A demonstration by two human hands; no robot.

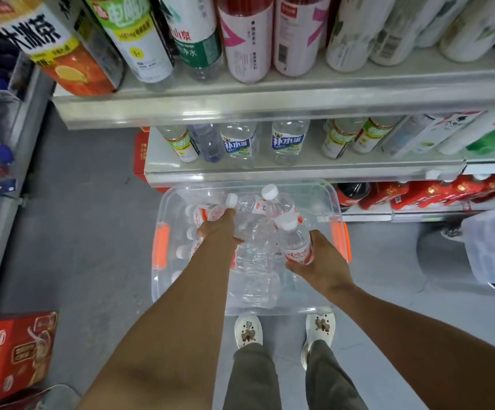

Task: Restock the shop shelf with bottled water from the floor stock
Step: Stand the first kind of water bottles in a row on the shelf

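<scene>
Bottled water (296,247) is gripped in your right hand (320,261) above the clear floor bin (163,208), while your left hand (219,229) curls round more bottles (252,205), a crowded hold that could let one slip as you lift.

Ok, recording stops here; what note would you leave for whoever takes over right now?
Left hand grips a water bottle above the clear bin on the floor; whether it holds more than one, I cannot tell.
Right hand holds a second bottle, cap up, over the bin's right side.
Loose bottles lie in the bin.
Done: both hands loaded.
Left: set these on the shelf, then empty the bin.
</scene>
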